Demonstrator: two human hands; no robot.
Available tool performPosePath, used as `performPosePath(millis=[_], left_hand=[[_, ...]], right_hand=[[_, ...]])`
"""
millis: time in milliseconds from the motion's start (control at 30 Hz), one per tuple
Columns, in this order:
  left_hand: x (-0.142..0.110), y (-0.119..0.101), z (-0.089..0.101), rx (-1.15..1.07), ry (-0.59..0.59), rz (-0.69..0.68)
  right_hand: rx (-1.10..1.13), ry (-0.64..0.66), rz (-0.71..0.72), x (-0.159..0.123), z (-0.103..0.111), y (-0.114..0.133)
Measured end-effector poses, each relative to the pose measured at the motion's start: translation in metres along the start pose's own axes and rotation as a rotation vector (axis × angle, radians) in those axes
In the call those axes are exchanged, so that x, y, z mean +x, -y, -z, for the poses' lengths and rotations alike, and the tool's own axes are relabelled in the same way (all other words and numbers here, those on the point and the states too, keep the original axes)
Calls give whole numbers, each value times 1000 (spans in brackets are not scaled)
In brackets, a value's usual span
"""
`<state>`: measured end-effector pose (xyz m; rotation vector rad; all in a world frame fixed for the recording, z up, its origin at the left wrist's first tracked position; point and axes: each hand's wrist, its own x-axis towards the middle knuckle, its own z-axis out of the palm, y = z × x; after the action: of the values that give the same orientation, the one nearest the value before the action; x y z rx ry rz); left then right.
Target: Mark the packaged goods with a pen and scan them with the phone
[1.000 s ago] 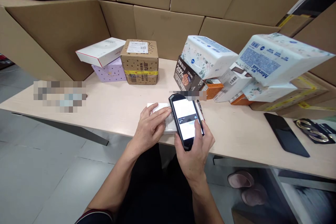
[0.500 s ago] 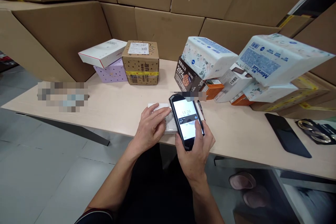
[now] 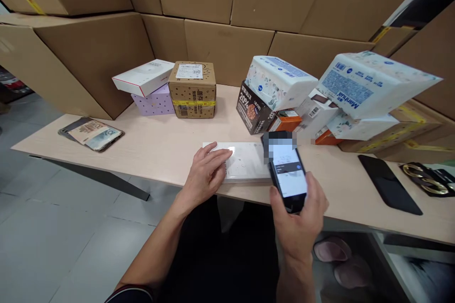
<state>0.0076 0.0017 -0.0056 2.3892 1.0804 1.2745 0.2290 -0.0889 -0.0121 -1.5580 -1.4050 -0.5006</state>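
A black-cased smartphone (image 3: 290,170) with a lit screen is gripped along its lower part by my right hand (image 3: 302,215), thumb on one side and fingers on the other. It is held above the right end of a flat white box (image 3: 247,163) wrapped in shiny film, and hides that end. On the box's left end rests my left hand (image 3: 204,173), its fingers stretched out over the top and holding nothing.
Behind stand a taped brown carton (image 3: 192,90), a white box (image 3: 144,77) on a purple box (image 3: 152,101), a dark box (image 3: 254,109) and tissue packs (image 3: 282,83). A phone with banknotes (image 3: 94,133) lies left; a black phone (image 3: 389,184) lies right, beside gold-ringed items (image 3: 426,177).
My right hand has carried the smartphone to the right, uncovering more of the white box. My left hand has stayed nearly in place. The view has shifted slightly.
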Motion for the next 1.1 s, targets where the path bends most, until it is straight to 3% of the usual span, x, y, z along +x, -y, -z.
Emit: performPosePath(millis=[233,400,933,1033,1100], left_hand=[[-1,-1,-1,-6,-1,11],[-1,-1,-2,-7,-18,12],[-1,-4,0,-13,-8,17],[-1,-3,0,-15,-12,21],[-1,-3,0,-16,-6,19]], right_hand=[[-242,55,-4,10,19,-60],[-303,154,-77,17,22,-84],[-379,363,-318,33,18,-109],[-383,327,-315,33,17,-104],[-349,212,-241,34,14,-92]])
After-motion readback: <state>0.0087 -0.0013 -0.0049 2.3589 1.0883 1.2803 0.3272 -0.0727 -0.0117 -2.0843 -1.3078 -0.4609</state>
